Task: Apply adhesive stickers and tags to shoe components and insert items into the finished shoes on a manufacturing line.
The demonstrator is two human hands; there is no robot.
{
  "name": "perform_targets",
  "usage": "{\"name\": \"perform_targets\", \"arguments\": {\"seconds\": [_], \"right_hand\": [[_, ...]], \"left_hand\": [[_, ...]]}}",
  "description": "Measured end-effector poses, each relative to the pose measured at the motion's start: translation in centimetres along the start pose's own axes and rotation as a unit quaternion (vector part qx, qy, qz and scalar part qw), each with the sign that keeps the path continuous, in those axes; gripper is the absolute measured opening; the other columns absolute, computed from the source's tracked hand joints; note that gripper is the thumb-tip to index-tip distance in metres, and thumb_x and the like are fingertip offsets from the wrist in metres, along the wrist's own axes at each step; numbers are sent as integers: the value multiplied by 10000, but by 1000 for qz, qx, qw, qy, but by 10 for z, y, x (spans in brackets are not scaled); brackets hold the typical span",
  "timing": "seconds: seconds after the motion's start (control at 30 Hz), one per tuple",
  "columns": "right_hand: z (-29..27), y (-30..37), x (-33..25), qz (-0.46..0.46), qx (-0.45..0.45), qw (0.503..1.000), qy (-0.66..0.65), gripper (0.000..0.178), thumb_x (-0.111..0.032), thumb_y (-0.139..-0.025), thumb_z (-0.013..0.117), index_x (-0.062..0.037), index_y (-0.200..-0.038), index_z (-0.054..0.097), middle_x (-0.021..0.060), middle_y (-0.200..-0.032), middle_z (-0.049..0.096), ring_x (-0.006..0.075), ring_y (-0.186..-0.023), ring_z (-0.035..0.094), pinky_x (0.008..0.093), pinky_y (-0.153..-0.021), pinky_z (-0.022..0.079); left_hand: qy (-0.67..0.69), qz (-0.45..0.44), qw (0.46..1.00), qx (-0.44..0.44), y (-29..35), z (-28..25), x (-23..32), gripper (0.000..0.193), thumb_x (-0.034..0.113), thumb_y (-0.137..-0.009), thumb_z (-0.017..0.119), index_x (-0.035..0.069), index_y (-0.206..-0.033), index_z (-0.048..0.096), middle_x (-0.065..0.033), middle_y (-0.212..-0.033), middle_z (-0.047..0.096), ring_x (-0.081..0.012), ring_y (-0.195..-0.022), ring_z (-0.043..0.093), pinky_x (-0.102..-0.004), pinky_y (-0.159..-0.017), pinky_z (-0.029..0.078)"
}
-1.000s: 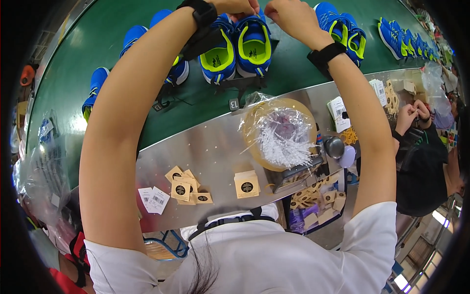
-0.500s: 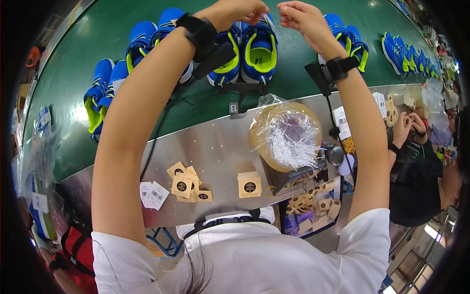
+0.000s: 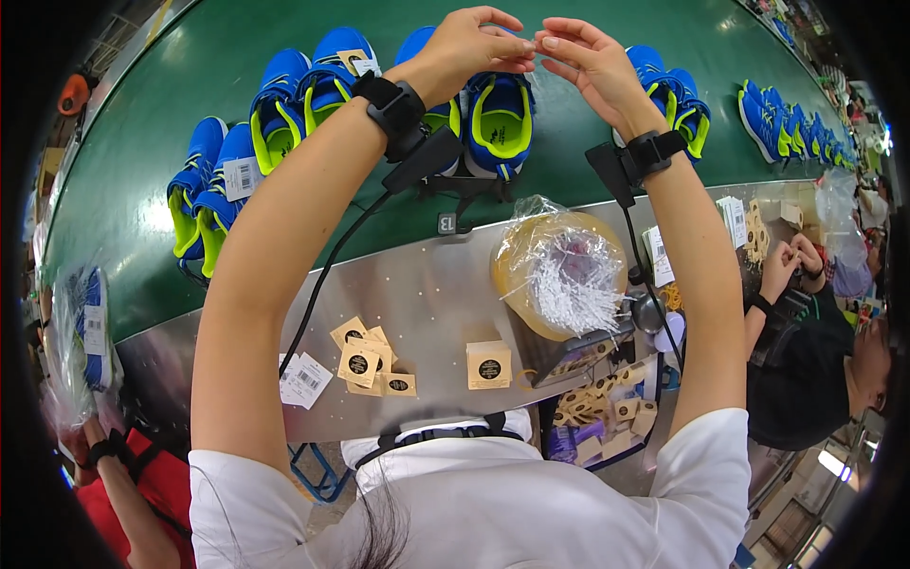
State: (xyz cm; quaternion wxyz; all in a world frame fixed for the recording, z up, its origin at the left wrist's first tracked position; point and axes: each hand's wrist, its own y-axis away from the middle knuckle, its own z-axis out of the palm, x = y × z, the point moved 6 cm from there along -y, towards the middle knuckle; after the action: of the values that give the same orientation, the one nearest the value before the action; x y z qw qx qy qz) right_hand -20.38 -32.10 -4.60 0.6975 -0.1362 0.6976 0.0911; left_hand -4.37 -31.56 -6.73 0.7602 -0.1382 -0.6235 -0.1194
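Over the green table, my left hand and my right hand meet at their fingertips above a pair of shoes. Both hands pinch with thumb and forefinger; whatever is between them is too small to make out. Below them stands a blue shoe with a lime-green lining. Its partner is partly covered by my left hand and wrist. To the left, another blue shoe carries a tan tag and a white tag. A farther-left shoe bears a white barcode tag.
A steel ledge holds tan tags, white barcode tags, a tan tag stack and a tape roll filled with white plastic fasteners. Co-workers sit at right and left. More shoes line the table.
My hands have come closer together, their fingertips now meeting. The view has shifted slightly. At far left, a co-worker's arm and a bagged shoe have moved.
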Motion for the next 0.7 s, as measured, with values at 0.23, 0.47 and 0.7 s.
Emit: {"name": "perform_targets", "arguments": {"seconds": [0.23,0.47,0.7], "right_hand": [[10,-1,0,46,-52,997,41,334,-118,-846,677,-47,-1152,567,56,-1054,628,141,-964,614,290,-814,516],[13,5,1,78,-33,995,58,354,-153,-821,708,-81,-1142,576,25,-1038,638,119,-958,603,279,-796,495],[37,6,-13,28,-72,979,186,309,-165,-767,738,-74,-1046,640,22,-939,660,116,-872,629,272,-678,523]], "left_hand": [[-26,10,999,-15,10,-1,12,481,71,-855,652,-41,-1264,424,-153,-960,656,-214,-875,666,-277,-817,550],[-41,11,998,-49,16,4,19,559,48,-812,690,-41,-1283,402,-97,-880,658,-158,-813,644,-266,-761,530],[-130,-32,990,-49,22,-6,17,650,30,-798,674,-96,-1330,323,-135,-941,649,-183,-843,651,-265,-781,531]]}}
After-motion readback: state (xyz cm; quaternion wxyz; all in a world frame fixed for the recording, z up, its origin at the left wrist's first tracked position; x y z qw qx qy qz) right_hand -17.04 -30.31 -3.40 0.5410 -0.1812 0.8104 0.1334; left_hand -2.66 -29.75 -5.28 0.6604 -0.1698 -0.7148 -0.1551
